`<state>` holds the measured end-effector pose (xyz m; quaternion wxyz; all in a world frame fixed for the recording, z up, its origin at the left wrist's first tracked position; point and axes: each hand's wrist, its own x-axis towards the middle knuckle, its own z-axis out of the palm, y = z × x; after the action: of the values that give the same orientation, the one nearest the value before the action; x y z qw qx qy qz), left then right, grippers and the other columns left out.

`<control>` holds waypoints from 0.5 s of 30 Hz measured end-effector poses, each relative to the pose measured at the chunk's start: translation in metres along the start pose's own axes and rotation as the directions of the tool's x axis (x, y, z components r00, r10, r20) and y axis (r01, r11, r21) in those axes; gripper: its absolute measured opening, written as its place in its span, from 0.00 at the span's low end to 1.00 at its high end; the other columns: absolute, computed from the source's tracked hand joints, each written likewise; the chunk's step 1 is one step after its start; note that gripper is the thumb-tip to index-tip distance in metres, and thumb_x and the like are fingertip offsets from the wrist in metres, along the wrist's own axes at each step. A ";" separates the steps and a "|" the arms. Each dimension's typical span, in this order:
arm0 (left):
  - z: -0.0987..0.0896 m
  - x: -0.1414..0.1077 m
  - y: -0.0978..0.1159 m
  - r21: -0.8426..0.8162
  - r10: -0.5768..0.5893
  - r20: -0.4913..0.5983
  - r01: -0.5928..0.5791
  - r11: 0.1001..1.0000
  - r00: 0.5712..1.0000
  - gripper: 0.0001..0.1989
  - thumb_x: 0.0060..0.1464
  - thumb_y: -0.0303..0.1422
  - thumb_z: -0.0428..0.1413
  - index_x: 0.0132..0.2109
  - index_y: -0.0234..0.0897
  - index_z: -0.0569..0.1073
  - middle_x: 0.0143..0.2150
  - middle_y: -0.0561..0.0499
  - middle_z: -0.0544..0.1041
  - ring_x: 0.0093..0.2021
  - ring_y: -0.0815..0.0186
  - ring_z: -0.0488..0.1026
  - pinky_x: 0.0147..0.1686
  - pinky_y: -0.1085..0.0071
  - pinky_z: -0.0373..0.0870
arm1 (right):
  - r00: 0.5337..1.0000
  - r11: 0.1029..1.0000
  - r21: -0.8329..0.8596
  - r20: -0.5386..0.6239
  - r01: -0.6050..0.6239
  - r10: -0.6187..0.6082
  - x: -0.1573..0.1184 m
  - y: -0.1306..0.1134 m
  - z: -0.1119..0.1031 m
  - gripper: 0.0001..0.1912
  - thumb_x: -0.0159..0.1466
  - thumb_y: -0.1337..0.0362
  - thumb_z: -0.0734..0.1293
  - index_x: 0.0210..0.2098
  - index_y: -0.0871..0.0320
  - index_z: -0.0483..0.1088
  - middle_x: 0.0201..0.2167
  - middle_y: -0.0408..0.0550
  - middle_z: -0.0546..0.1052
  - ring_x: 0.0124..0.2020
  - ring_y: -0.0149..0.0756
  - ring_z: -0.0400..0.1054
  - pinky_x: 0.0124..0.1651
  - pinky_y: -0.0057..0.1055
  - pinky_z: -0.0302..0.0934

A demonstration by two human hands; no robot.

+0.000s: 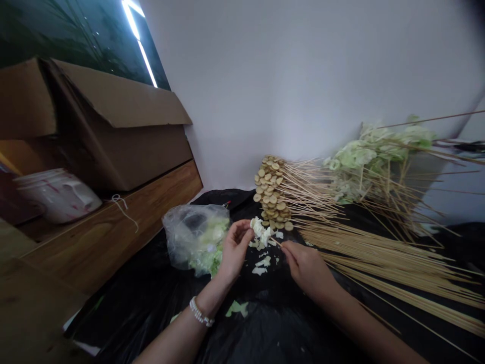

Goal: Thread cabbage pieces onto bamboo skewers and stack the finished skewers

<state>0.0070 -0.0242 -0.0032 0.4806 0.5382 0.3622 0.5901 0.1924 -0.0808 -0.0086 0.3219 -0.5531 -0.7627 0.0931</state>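
My left hand [235,248], with a beaded bracelet at the wrist, pinches a clump of pale leafy vegetable pieces [260,231], which look like cabbage. The clump sits on the end of a thin wooden skewer [276,242]. My right hand [305,265] is closed around that skewer just below the leaves. Under the hands, loose leaf scraps [264,261] are scattered over black plastic sheeting [265,328]. Left of my left hand lies a clear plastic bag [178,235] with pale green leaves in it.
Skewers of round tan slices [271,192] are stacked by the wall. Many bare skewers [379,258] spread across the right side. Skewered leaves [364,151] are piled at the back right. On the left, a cardboard box [140,156] and a white plastic jar [58,197] stand on a wooden ledge [125,222].
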 end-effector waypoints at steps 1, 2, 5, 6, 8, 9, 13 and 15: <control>0.000 0.000 0.000 0.012 0.008 0.004 -0.008 1.000 1.000 0.14 0.50 0.38 0.61 0.43 0.37 0.72 0.40 0.50 0.74 0.40 0.67 0.70 0.42 0.72 0.67 | 1.000 1.000 -0.003 0.005 -0.002 0.002 0.000 0.000 0.000 0.17 0.69 0.65 0.51 0.34 0.58 0.68 0.30 0.48 0.74 0.34 0.35 0.69 0.39 0.29 0.54; 0.001 0.000 0.001 0.024 0.012 0.008 -0.012 1.000 1.000 0.14 0.51 0.38 0.61 0.43 0.37 0.72 0.40 0.50 0.74 0.40 0.67 0.70 0.42 0.72 0.67 | 1.000 1.000 -0.003 0.008 -0.003 0.003 0.000 0.000 0.000 0.16 0.69 0.65 0.51 0.34 0.58 0.68 0.30 0.48 0.74 0.34 0.35 0.69 0.39 0.29 0.54; 0.002 -0.001 0.002 0.056 0.012 0.006 -0.012 0.998 1.000 0.14 0.51 0.38 0.61 0.43 0.37 0.72 0.39 0.50 0.74 0.39 0.67 0.70 0.41 0.73 0.66 | 1.000 1.000 0.000 0.008 -0.008 0.008 0.000 -0.001 0.000 0.16 0.69 0.65 0.51 0.33 0.58 0.67 0.29 0.47 0.74 0.33 0.35 0.69 0.38 0.29 0.54; 0.002 -0.002 0.002 0.062 0.012 0.001 -0.012 0.998 1.000 0.14 0.51 0.38 0.61 0.43 0.37 0.72 0.39 0.50 0.74 0.39 0.67 0.70 0.41 0.73 0.66 | 1.000 1.000 0.005 0.007 -0.010 0.010 0.000 -0.002 0.000 0.16 0.68 0.65 0.51 0.32 0.58 0.67 0.28 0.47 0.74 0.32 0.35 0.68 0.37 0.29 0.54; 0.003 -0.002 0.002 0.071 0.018 -0.008 -0.018 0.997 1.000 0.14 0.51 0.39 0.61 0.42 0.37 0.73 0.39 0.50 0.75 0.40 0.67 0.71 0.42 0.72 0.66 | 1.000 0.999 0.034 0.010 -0.019 0.019 0.001 -0.003 -0.001 0.16 0.68 0.65 0.51 0.29 0.57 0.65 0.26 0.46 0.73 0.29 0.33 0.67 0.35 0.29 0.53; 0.003 -0.002 0.001 0.073 0.023 -0.009 -0.023 0.997 1.000 0.14 0.51 0.39 0.61 0.42 0.37 0.73 0.40 0.50 0.75 0.40 0.67 0.71 0.42 0.72 0.66 | 1.000 0.998 0.061 0.018 -0.025 0.024 0.001 -0.004 -0.001 0.16 0.68 0.64 0.51 0.28 0.57 0.65 0.24 0.45 0.72 0.27 0.33 0.66 0.34 0.28 0.53; 0.004 -0.003 0.001 0.081 0.029 0.000 -0.029 0.996 1.000 0.13 0.51 0.38 0.60 0.42 0.37 0.73 0.40 0.51 0.75 0.40 0.67 0.70 0.42 0.73 0.66 | 0.998 0.985 0.166 0.048 -0.040 0.033 0.003 -0.005 -0.003 0.17 0.68 0.64 0.52 0.26 0.56 0.64 0.20 0.42 0.70 0.23 0.31 0.64 0.32 0.27 0.52; 0.003 -0.003 0.000 0.071 0.024 0.002 -0.025 0.997 1.000 0.13 0.51 0.38 0.60 0.42 0.37 0.73 0.40 0.51 0.75 0.39 0.68 0.70 0.42 0.73 0.66 | 0.999 0.989 0.146 0.029 -0.034 0.030 0.002 -0.004 -0.001 0.17 0.68 0.64 0.52 0.26 0.57 0.64 0.21 0.43 0.70 0.24 0.31 0.64 0.32 0.28 0.52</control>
<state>0.0102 -0.0276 -0.0033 0.4543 0.5597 0.3759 0.5823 0.1897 -0.0803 -0.0048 0.3499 -0.5387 -0.7492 0.1616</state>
